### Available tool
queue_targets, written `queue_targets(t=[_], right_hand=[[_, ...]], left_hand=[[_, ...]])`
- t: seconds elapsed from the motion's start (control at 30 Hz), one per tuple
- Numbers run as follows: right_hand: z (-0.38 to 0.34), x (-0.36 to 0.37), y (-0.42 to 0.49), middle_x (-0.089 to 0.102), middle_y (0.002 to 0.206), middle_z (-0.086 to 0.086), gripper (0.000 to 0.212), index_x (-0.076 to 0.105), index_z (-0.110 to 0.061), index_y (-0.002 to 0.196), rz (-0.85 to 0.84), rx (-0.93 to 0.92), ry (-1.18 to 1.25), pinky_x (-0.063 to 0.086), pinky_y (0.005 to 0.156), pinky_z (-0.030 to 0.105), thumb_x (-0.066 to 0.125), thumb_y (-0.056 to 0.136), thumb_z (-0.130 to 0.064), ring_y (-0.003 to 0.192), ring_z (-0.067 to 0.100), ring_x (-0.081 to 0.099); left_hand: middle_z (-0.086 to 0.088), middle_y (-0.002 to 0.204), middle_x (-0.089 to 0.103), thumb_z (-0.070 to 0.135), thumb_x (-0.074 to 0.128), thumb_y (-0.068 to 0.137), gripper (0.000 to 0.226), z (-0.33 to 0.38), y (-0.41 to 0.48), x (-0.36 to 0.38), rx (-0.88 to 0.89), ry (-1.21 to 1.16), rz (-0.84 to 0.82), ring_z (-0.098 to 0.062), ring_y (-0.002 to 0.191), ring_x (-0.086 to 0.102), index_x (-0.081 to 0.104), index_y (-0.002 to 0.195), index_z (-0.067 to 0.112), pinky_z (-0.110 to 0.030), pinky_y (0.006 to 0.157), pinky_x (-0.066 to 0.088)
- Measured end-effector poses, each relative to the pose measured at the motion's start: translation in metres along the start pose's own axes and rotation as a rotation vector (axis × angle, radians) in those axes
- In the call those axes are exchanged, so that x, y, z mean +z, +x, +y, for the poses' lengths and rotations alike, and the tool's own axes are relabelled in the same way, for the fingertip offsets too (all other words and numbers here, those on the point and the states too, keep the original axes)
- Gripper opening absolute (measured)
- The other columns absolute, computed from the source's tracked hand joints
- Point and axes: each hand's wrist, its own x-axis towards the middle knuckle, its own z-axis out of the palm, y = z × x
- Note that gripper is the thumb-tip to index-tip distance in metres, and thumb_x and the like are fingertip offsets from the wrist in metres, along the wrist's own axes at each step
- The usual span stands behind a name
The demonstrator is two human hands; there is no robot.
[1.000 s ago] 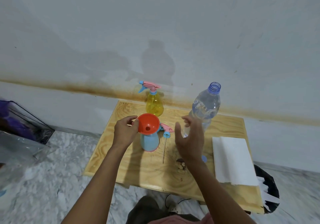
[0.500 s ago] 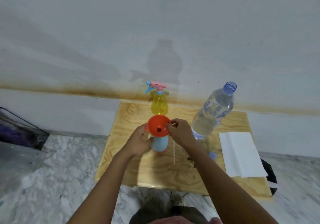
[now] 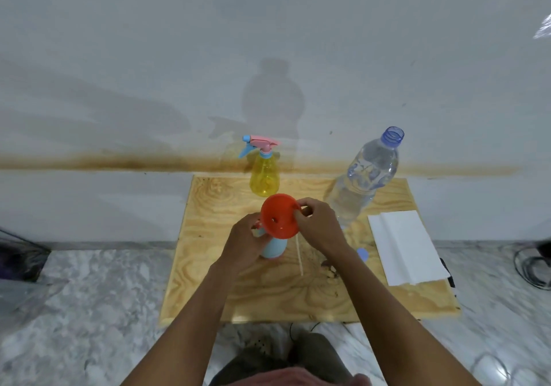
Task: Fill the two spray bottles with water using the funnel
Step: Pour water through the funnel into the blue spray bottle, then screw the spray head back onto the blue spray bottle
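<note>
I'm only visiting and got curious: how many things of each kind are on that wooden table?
spray bottles: 2, the yellow spray bottle and the blue spray bottle
water bottle: 1
funnel: 1
loose cap: 1
folded white paper: 1
thin tube: 1
Total: 7
</note>
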Motion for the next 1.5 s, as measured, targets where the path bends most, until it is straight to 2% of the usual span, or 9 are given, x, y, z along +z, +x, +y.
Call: queue_targets(t=[0.2,0.33,0.57,0.7,0.83,0.93,1.2,1.33,1.5], right_hand=[[0.006,-0.017,-0.011,0.066,0.077,-0.01,0.013,0.062,-0.025,0.096,0.149,-0.006,0.089,0.055,0.065,0.03,0.062,0.089,-0.013,0.072,0.007,0.065],[0.029,-0.037,-0.023,0.063,0.078,-0.007,0.013,0.057,-0.021,0.083,0.263,0.07,0.053,0.041,0.053,0.015,0.064,0.088,-0.011,0.07,0.002,0.057],[0.089,-0.027,-0.03,0.062,0.07,0.01,0.015,0.049,-0.009,0.073,0.26,0.219,-0.058,0.039,0.055,0.033,0.058,0.085,-0.005,0.067,0.028,0.06],[0.109,-0.013,-0.02,0.059,0.064,-0.001,0.023,0.048,-0.018,0.066,0.225,0.243,-0.12,0.037,0.054,0.031,0.06,0.081,-0.005,0.061,0.02,0.054],[0.129,0.0,-0.009,0.061,0.068,-0.003,0.019,0.052,-0.018,0.069,0.196,0.269,-0.166,0.034,0.05,0.027,0.067,0.081,-0.016,0.06,0.015,0.054],[0.138,0.004,-0.009,0.059,0.078,-0.004,0.016,0.052,-0.018,0.077,0.195,0.252,-0.193,0.034,0.052,0.027,0.051,0.085,-0.004,0.065,0.015,0.054],[0.153,0.011,-0.012,0.056,0.094,0.001,0.018,0.049,-0.018,0.082,0.174,0.273,-0.158,0.052,0.067,0.044,0.043,0.092,-0.004,0.077,0.023,0.056],[0.16,0.01,-0.012,0.055,0.1,-0.003,0.021,0.05,-0.029,0.087,0.14,0.285,-0.081,0.057,0.069,0.05,0.037,0.094,-0.013,0.079,0.025,0.066],[0.127,0.002,-0.019,0.063,0.1,-0.003,0.012,0.063,-0.019,0.103,0.351,0.136,-0.172,0.05,0.071,0.033,0.055,0.094,-0.021,0.087,0.016,0.06]], left_hand=[[0.006,0.116,0.068,0.032,0.077,0.083,0.042,0.002,0.002,0.0,0.002,-0.068,-0.01,-0.011,0.102,0.063,0.065,0.121,0.019,-0.014,0.073,0.046],[0.005,0.114,0.067,0.029,0.078,0.082,0.034,0.005,0.005,-0.002,-0.029,-0.089,-0.025,-0.013,0.101,0.064,0.067,0.113,0.023,-0.017,0.072,0.048],[0.004,0.111,0.065,0.022,0.079,0.081,0.028,0.014,0.009,-0.006,-0.058,-0.076,-0.062,-0.019,0.099,0.064,0.065,0.105,0.024,-0.026,0.077,0.05],[0.003,0.109,0.066,0.022,0.078,0.081,0.028,0.017,0.011,-0.008,-0.064,-0.038,-0.081,-0.02,0.099,0.064,0.066,0.106,0.02,-0.036,0.087,0.055],[0.007,0.104,0.066,0.022,0.078,0.081,0.022,0.016,0.013,-0.008,-0.071,-0.034,-0.095,-0.018,0.099,0.065,0.067,0.1,0.023,-0.036,0.089,0.055],[0.005,0.107,0.068,0.023,0.079,0.081,0.025,0.014,0.014,-0.008,-0.092,-0.027,-0.094,-0.017,0.1,0.066,0.069,0.103,0.019,-0.036,0.087,0.056],[0.004,0.111,0.068,0.023,0.08,0.081,0.026,0.013,0.014,-0.006,-0.128,-0.053,-0.085,-0.018,0.102,0.066,0.069,0.104,0.021,-0.035,0.085,0.055],[0.005,0.112,0.067,0.025,0.08,0.081,0.027,0.013,0.012,-0.007,-0.124,-0.055,-0.084,-0.018,0.103,0.065,0.069,0.105,0.022,-0.037,0.086,0.056],[0.008,0.111,0.066,0.026,0.079,0.081,0.028,0.011,0.01,-0.005,-0.105,-0.051,-0.065,-0.016,0.104,0.064,0.068,0.107,0.023,-0.033,0.085,0.055]])
